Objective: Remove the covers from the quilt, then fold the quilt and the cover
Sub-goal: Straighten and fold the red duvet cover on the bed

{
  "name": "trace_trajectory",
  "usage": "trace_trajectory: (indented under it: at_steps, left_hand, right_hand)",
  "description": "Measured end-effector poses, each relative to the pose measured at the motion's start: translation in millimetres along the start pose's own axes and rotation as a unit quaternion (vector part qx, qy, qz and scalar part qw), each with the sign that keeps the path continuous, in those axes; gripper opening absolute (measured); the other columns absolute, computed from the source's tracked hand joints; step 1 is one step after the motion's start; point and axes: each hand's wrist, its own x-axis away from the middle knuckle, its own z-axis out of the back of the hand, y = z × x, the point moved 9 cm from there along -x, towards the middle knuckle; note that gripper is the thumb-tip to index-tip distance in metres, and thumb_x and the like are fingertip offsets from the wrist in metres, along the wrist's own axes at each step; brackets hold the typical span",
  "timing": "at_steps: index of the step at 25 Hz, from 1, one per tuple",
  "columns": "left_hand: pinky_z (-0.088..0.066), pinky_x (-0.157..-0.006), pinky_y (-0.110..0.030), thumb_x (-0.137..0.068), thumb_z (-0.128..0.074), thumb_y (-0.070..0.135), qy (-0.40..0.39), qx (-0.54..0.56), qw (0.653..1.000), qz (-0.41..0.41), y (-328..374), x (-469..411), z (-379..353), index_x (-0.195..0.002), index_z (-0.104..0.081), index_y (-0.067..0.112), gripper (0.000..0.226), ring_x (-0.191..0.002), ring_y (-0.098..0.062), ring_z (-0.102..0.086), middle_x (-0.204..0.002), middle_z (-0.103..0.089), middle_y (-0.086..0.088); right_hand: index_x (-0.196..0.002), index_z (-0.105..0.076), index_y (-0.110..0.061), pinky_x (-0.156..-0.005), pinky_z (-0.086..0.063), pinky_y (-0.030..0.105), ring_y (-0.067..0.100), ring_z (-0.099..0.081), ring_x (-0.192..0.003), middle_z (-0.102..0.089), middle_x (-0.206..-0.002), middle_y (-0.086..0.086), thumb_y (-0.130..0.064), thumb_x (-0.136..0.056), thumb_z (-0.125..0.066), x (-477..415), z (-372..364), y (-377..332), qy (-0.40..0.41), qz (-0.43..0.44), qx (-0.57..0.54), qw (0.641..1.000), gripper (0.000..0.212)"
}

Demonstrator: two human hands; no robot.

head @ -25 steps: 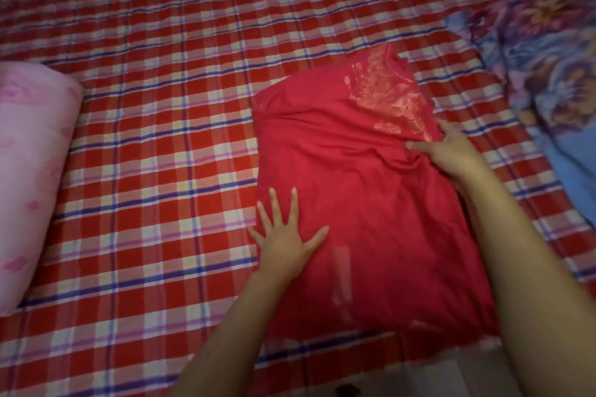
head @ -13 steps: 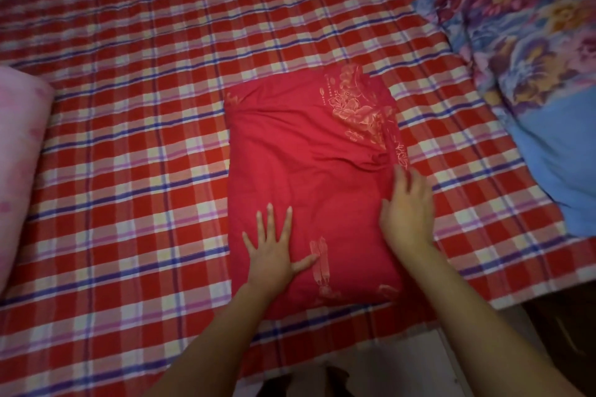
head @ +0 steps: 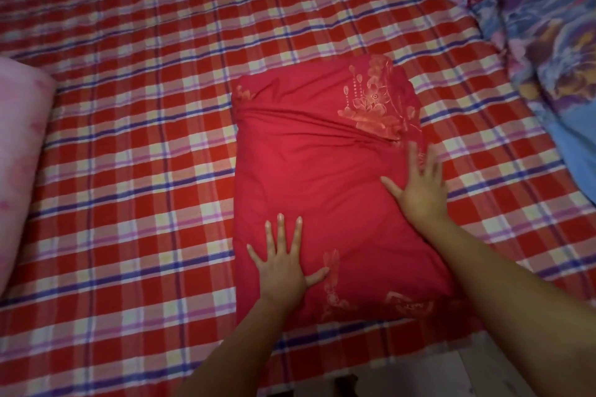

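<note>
Both the left grip [head: 282, 267] and the right grip [head: 419, 192] lie flat, fingers straight, holding nothing, pressing the folded red cover [head: 306, 164] on the bed [head: 129, 138]. A pink bundle [head: 19, 145] is cut off at left.

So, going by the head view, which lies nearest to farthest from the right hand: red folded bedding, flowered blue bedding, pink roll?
1. red folded bedding: directly under the right hand, touching.
2. flowered blue bedding: off to the right.
3. pink roll: far left edge.
</note>
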Motion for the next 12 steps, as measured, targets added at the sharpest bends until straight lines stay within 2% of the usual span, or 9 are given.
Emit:
trace_trajectory:
  at_steps: [2,3,5,7,8,9,10,12]
  left_hand:
    - [-0.002,-0.104,-0.071,-0.059,-0.018,0.089,-0.053,0.011,0.999,-0.004,3,1,-2,-0.140,0.032,0.036,0.109,-0.140,-0.028,0.024,-0.150,0.031,-0.002]
    - [0.000,-0.105,-0.070,-0.062,-0.025,0.087,-0.080,0.015,0.997,-0.004,4,1,0,-0.139,0.032,0.036,0.108,-0.140,-0.028,0.027,-0.147,0.037,-0.001]
    - [0.001,-0.105,-0.070,-0.070,-0.047,0.077,-0.123,0.073,0.990,0.006,5,1,14,-0.144,0.022,0.037,0.109,-0.142,-0.029,0.025,-0.151,0.034,-0.001]
    - [-0.003,-0.111,-0.062,-0.075,-0.062,0.063,-0.116,0.227,0.967,0.025,13,-1,43,-0.149,0.006,0.038,0.104,-0.145,-0.028,0.014,-0.157,0.019,-0.006]
    - [-0.006,-0.115,-0.051,-0.075,-0.067,0.058,-0.090,0.319,0.943,0.029,20,-5,62,-0.150,0.001,0.037,0.103,-0.146,-0.025,0.006,-0.159,0.009,-0.009]
    - [-0.011,-0.116,-0.039,-0.073,-0.069,0.057,-0.074,0.405,0.911,0.023,31,-8,82,-0.150,-0.001,0.035,0.105,-0.147,-0.021,-0.003,-0.159,0.000,-0.010]
    - [-0.015,-0.117,-0.031,-0.067,-0.071,0.063,-0.081,0.489,0.869,0.010,48,-12,100,-0.150,0.000,0.034,0.113,-0.146,-0.017,-0.013,-0.159,-0.009,-0.008]
    - [-0.028,-0.115,-0.036,-0.045,-0.069,0.081,-0.135,0.640,0.756,-0.016,91,-17,140,-0.150,0.000,0.035,0.134,-0.137,-0.012,-0.034,-0.155,-0.026,0.000]
  right_hand:
    - [-0.147,-0.017,-0.007,-0.106,-0.031,0.050,0.040,-0.027,-0.135,-0.024,-0.149,0.025,-0.071,-0.073,-0.055,26,-9,37,-0.016,-0.136,-0.131,0.982,0.105]
    - [-0.141,-0.029,-0.001,-0.103,-0.036,0.047,0.039,-0.037,-0.129,-0.037,-0.140,0.025,-0.070,-0.069,-0.060,35,-12,48,-0.030,-0.170,-0.163,0.972,0.104]
    - [-0.131,-0.046,-0.004,-0.097,-0.044,0.038,0.033,-0.052,-0.118,-0.054,-0.130,0.017,-0.060,-0.063,-0.074,45,-13,52,-0.095,-0.210,-0.274,0.934,0.092]
    - [-0.128,-0.052,-0.012,-0.092,-0.046,0.032,0.026,-0.060,-0.109,-0.061,-0.123,0.008,-0.052,-0.049,-0.086,52,-4,37,-0.181,-0.199,-0.380,0.885,0.095]
    - [-0.127,-0.054,-0.014,-0.089,-0.048,0.031,0.023,-0.062,-0.103,-0.064,-0.118,0.005,-0.049,-0.042,-0.090,57,4,25,-0.221,-0.190,-0.400,0.869,0.099]
    - [-0.125,-0.055,-0.014,-0.084,-0.049,0.029,0.019,-0.064,-0.096,-0.066,-0.112,0.003,-0.040,-0.044,-0.091,58,19,8,-0.244,-0.161,-0.405,0.866,0.093]
    - [-0.120,-0.058,-0.013,-0.078,-0.050,0.026,0.015,-0.063,-0.089,-0.066,-0.106,0.001,-0.026,-0.054,-0.089,59,40,-17,-0.249,-0.116,-0.399,0.875,0.074]
    - [-0.102,-0.063,-0.017,-0.068,-0.048,0.020,0.013,-0.062,-0.083,-0.067,-0.097,0.002,-0.005,-0.066,-0.079,55,100,-80,-0.194,-0.002,-0.357,0.914,0.041]
